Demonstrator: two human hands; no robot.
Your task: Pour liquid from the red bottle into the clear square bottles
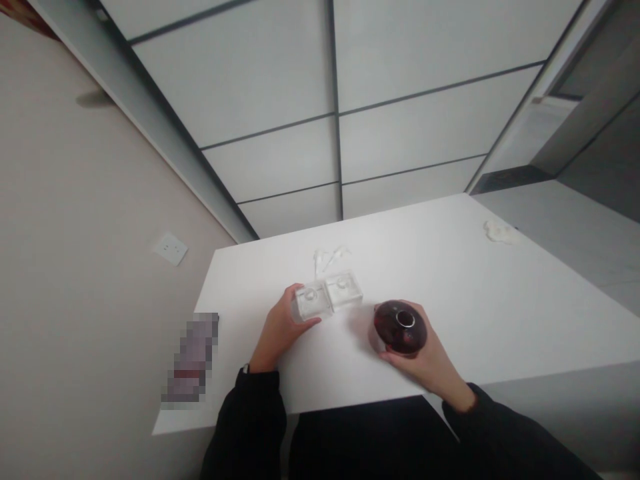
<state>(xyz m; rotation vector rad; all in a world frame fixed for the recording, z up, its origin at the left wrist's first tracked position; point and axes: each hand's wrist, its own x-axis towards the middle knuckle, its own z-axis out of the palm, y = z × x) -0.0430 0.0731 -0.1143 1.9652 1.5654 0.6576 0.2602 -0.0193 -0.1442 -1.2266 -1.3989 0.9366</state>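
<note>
My left hand [281, 327] is closed around a small clear square box [314, 303], thumb at its near side and fingers at its far left corner. A second clear box [344, 291] stands right against it on the right; each has a round shape on its top. My right hand [417, 353] is wrapped around a rounded dark red container [393, 327] with a silvery ring on top. The container is at the table's near part, right of the boxes; its underside is hidden. Behind the boxes lie thin white pieces [337, 255], too blurred to name.
The white table [425, 253] reaches to pale panelled doors [280, 87] at the back. A blurred-out flat object [190, 360] lies at its left edge. A crumpled white piece [500, 232] lies far right. The left wall bears a socket [172, 249].
</note>
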